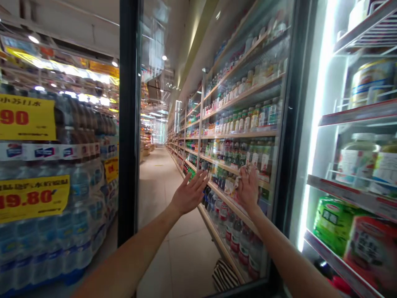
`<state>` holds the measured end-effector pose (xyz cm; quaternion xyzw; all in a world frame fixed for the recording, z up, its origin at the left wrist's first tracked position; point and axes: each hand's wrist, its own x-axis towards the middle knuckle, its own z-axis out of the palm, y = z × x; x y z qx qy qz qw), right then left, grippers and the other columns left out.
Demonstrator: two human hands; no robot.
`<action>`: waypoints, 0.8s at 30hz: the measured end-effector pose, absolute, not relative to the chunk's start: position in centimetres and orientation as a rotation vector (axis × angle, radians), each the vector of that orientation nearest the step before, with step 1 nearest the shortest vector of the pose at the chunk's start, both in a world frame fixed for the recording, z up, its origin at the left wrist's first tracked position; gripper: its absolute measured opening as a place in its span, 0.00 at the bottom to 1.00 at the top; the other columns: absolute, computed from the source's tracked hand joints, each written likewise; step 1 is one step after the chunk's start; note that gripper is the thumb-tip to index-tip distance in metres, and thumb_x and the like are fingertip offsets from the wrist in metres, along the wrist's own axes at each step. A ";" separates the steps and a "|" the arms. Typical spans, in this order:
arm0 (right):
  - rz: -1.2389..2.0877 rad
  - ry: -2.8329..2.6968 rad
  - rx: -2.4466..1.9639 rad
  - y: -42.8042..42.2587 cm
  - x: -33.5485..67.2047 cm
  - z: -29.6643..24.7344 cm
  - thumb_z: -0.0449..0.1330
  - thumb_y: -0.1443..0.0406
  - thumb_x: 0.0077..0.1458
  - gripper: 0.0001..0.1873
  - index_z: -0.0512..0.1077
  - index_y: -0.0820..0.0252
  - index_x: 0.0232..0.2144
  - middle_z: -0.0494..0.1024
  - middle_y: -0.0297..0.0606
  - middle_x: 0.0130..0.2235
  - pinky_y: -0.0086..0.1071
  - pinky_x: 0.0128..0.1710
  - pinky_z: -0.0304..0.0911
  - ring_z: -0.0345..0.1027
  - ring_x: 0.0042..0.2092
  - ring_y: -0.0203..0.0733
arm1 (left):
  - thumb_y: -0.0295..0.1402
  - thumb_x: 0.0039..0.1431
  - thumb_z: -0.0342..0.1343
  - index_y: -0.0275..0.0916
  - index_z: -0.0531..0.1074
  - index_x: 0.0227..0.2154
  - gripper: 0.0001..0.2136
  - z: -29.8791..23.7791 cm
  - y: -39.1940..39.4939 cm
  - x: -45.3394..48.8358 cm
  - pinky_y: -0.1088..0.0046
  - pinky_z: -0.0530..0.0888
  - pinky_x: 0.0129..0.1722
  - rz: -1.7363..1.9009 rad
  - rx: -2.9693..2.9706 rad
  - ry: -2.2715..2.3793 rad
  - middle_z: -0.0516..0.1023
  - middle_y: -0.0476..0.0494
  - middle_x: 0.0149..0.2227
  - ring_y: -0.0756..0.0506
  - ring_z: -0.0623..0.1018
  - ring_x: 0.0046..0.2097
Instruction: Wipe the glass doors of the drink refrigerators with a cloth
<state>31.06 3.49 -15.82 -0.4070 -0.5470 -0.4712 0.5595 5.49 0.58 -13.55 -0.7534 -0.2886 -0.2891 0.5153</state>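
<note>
A glass cooler door (pixel 283 178) with a dark frame stands swung out before me, and store shelves show through its pane. My left hand (pixel 190 191) is raised at the glass with its fingers spread and nothing in them; whether it touches the pane I cannot tell. To its right, my right hand (pixel 248 188) presses a crumpled whitish cloth (pixel 238 182) toward the glass. Most of that cloth is hidden behind the fingers, and it may be a paper tissue.
On the right, the lit cooler's shelves (pixel 350 194) hold bottles and a green pack (pixel 330 223). Stacked water bottles (pixel 46 236) with yellow price signs (pixel 34 198) stand left of the door. A striped black and white item (pixel 225 275) lies low beyond the glass.
</note>
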 end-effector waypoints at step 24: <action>-0.913 -1.273 -1.048 2.5 27.9 -20.9 0.45 0.70 0.56 0.29 0.53 0.56 0.60 0.48 0.46 0.63 0.56 0.56 0.50 0.37 0.65 0.53 | 0.35 0.59 0.44 0.36 0.53 0.59 0.25 -13.5 0.5 6.0 0.56 0.40 0.63 -0.739 -1.907 -0.700 0.52 0.39 0.63 0.43 0.47 0.65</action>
